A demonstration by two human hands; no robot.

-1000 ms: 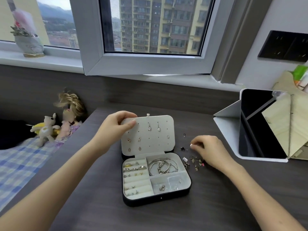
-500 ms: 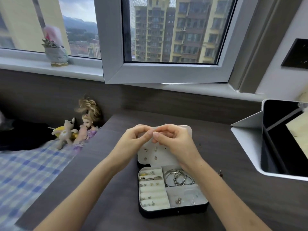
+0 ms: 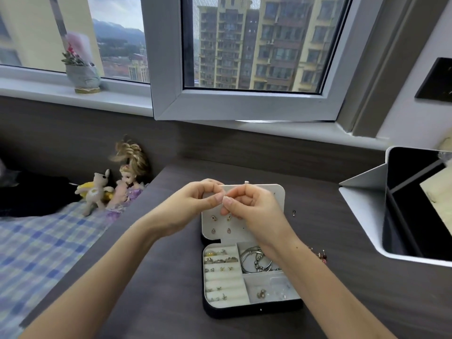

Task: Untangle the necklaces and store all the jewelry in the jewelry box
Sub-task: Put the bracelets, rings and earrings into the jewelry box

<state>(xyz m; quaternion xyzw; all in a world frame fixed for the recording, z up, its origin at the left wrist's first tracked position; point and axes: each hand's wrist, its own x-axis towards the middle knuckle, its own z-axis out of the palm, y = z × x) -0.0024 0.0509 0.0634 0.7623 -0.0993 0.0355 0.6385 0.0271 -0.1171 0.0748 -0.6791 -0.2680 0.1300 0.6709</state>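
The open jewelry box (image 3: 254,311) lies on the dark desk, its white earring panel (image 3: 275,195) standing up at the back with several earrings pinned to it. Rings (image 3: 220,259) fill the left slots and silver bangles (image 3: 253,261) lie in the right compartment. My left hand (image 3: 195,203) holds the panel's top left corner between thumb and fingers. My right hand (image 3: 254,212) pinches a tiny earring at the panel's upper left, fingertips almost touching the left thumb. The earring itself is mostly hidden.
A loose stud (image 3: 293,212) and some pink-and-gold pieces (image 3: 321,255) lie on the desk right of the box. A white-framed mirror stand (image 3: 362,211) is at the right edge. Dolls (image 3: 129,177) lean on the bed at left, beside the desk.
My right hand left the loose pieces on the desk and came up to the panel's top left, meeting my left hand. Over the last half second both hands stayed there.
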